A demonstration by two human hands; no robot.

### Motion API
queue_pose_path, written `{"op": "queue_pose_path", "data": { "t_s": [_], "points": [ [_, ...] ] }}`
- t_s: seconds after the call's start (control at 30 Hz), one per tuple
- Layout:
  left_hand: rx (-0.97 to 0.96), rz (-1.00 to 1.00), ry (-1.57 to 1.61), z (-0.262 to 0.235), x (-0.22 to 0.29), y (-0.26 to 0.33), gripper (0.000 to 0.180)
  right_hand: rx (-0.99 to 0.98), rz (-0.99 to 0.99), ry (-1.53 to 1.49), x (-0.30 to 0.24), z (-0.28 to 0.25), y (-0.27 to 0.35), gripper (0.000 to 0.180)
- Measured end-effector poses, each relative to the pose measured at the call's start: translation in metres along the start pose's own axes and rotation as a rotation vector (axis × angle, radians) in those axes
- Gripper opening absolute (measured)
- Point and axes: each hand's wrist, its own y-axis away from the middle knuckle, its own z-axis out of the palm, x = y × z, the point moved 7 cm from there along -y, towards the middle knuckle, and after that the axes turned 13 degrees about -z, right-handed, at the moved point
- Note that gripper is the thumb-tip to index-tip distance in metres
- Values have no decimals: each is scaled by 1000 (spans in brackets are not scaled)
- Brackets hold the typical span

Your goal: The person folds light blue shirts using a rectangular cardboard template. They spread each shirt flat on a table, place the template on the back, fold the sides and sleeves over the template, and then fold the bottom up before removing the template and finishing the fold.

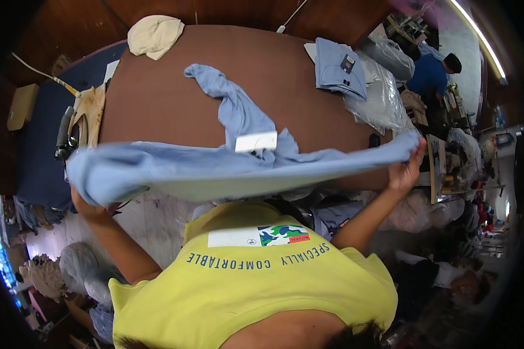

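A light blue shirt [332, 166] is stretched out sideways between my two hands above the near edge of the brown-covered table [157, 104]. One sleeve of it trails over the tabletop away from me, and a white card tag [256, 142] hangs on its middle. My right hand [406, 170] is closed on the shirt's right end. At the other end my left hand [87, 202] grips the cloth; its fingers are mostly hidden behind the fabric. That left end is smeared by motion.
An iron [66, 132] stands at the left beside a tan cloth [89, 116]. A cream cloth [154, 36] lies at the far left. Folded blue shirts [336, 70] and clear plastic bags [381, 93] sit at the far right. A person in blue [428, 74] works beyond.
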Motion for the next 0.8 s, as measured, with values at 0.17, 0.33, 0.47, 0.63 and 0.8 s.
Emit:
{"op": "queue_pose_path", "data": {
  "t_s": [0.17, 0.33, 0.47, 0.63, 0.8],
  "points": [
    [434, -373, 300, -96, -55, -182, 32, -302, 468, 453, 179, 24, -93, 25],
    [234, 208, 383, -63, 96, -264, 29, -306, -535, 56, 59, 137, -271, 12],
    [228, 334, 344, -33, 126, -229, 30, 32, -446, 169, 24, 184, -240, 31],
    [340, 261, 382, -31, 55, -144, 32, -240, -253, -24, 45, 91, -212, 22],
    [164, -392, 658, -19, -171, -29, 41, 119, 85, 117, 90, -78, -89, 17]
  ]
}}
